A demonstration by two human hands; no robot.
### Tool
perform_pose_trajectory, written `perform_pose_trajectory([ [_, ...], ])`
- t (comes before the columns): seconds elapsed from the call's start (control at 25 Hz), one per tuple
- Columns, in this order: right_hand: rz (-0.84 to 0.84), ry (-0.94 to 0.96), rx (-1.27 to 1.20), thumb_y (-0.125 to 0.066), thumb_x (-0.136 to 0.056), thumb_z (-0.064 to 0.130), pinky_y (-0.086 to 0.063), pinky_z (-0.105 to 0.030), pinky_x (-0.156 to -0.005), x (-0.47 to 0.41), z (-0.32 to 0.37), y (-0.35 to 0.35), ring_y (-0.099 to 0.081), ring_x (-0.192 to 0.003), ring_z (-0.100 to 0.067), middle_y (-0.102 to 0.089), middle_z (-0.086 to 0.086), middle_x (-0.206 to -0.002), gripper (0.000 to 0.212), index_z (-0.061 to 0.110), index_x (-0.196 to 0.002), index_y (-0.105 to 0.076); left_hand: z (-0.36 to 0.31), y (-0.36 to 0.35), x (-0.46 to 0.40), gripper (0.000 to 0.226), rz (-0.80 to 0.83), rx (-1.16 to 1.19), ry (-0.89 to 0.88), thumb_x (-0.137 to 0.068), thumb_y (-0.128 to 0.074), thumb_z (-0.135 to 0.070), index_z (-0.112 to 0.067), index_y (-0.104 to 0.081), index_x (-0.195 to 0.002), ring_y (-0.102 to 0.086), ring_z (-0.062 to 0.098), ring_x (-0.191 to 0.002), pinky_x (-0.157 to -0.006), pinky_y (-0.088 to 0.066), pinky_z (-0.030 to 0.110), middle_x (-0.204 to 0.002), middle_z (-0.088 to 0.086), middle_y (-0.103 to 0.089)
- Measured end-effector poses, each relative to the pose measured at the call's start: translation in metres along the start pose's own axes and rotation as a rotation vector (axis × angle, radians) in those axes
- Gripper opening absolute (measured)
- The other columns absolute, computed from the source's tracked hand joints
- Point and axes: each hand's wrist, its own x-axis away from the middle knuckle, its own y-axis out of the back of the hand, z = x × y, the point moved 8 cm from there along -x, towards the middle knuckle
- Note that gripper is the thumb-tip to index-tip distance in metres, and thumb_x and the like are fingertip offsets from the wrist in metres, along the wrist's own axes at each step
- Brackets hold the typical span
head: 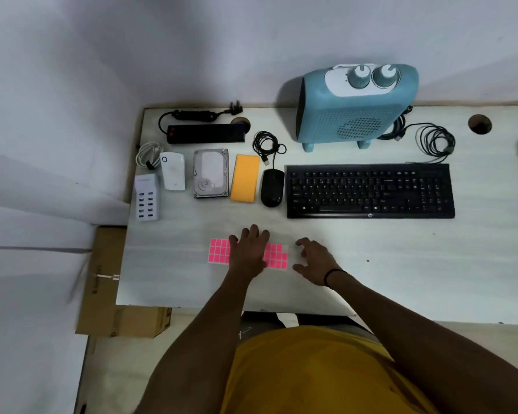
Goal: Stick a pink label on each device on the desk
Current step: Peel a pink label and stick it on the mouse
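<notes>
Label sheet: pink stickers on a white backing, lying flat on the desk at its near edge, in front of the yellow device; the landmark for everything below
Left hand: laid palm-down across the middle of the sheet, fingers fairly straight, pinning it in place
Right hand: just right of the sheet at its right end, fingers loosely curled with the tips aimed at the sheet's edge; whether a sticker is already pinched, I cannot tell
Devices beyond the sheet: USB charging hub far-left, white adapter, hard drive, yellow device and mouse straight behind, keyboard back-right, blue heater further back-right, power strip at the far edge behind
Labels on devices: none showing pink from here
Step in hand: looks like the very start, peeling a first sticker off the right end while the other hand steadies the backing
Next move calls for: a fingernail under one sticker's corner, a clean lift, then a reach to the nearest device, likely the mouse or yellow device, and a firm press onto a flat face
</notes>
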Motion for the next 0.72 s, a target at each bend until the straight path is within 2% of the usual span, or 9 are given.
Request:
perform_pose_trajectory([
  [0.28, -0.045, -0.049, -0.05, -0.073, -0.083, 0.032, -0.049, -0.034, -0.091, 0.001, 0.004, 0.005, -0.06, -0.104, -0.024, -0.06, -0.007, -0.12, 0.062, 0.018, -0.136, -0.045, 0.002, -0.003, -0.004, 0.063, 0.012, 0.003, -0.035, -0.081, -0.079, -0.034, -0.019, -0.046, -0.133, -0.041, 0.031, -0.129, -0.106, -0.033, 0.058, -0.135, 0.009, -0.045],
  [0.4, -0.066, -0.051, -0.067, -0.073, -0.084, 0.032, -0.051, -0.035, -0.09, 0.002, 0.009, 0.011, -0.061, -0.102, -0.023, -0.061, -0.007, -0.119, 0.058, 0.018, -0.134, -0.047, 0.006, -0.003, -0.004, 0.077, -0.006, 0.041, 0.007, -0.078, -0.082, -0.035, -0.02, -0.038, -0.139, -0.045, 0.031, -0.126, -0.101, -0.034, 0.056, -0.131, 0.008, -0.051],
  [0.44, -0.068, -0.047, -0.069, -0.073, -0.084, 0.032, -0.051, -0.034, -0.09, 0.003, 0.011, 0.012, -0.062, -0.1, -0.023, -0.062, -0.007, -0.118, 0.057, 0.018, -0.133, -0.048, 0.008, -0.004, -0.003, 0.076, -0.006, 0.054, 0.024, -0.077, -0.083, -0.036, -0.019, -0.04, -0.137, -0.047, 0.031, -0.124, -0.1, -0.035, 0.055, -0.128, 0.008, -0.053],
  [0.56, -0.077, -0.036, -0.07, -0.073, -0.084, 0.031, -0.052, -0.032, -0.087, 0.006, 0.014, 0.02, -0.06, -0.089, -0.018, -0.065, -0.004, -0.113, 0.05, 0.017, -0.128, -0.054, 0.009, -0.01, -0.004, 0.043, 0.029, 0.048, 0.025, -0.09, -0.07, -0.034, -0.018, -0.055, -0.126, -0.051, 0.029, -0.118, -0.098, -0.035, 0.052, -0.121, 0.007, -0.054],
  [0.64, -0.139, 0.007, -0.068, -0.073, -0.084, 0.027, -0.054, -0.033, -0.086, 0.009, 0.023, 0.034, -0.058, -0.082, -0.014, -0.067, -0.002, -0.103, 0.036, 0.017, -0.117, -0.063, 0.004, -0.002, -0.005, 0.025, 0.027, 0.238, 0.033, -0.099, -0.057, -0.032, -0.015, -0.062, -0.118, -0.057, 0.029, -0.11, -0.095, -0.04, 0.047, -0.116, 0.009, -0.056],
  [0.72, -0.263, 0.082, -0.102, -0.074, -0.084, 0.021, -0.055, -0.035, -0.084, 0.013, 0.04, 0.055, -0.06, -0.076, -0.013, -0.067, 0.002, -0.091, 0.021, 0.017, -0.104, -0.07, 0.0, 0.019, -0.004, 0.023, -0.033, 0.523, 0.037, -0.102, -0.053, -0.026, -0.01, -0.066, -0.112, -0.064, 0.03, -0.1, -0.085, -0.048, 0.037, -0.109, 0.011, -0.066],
])
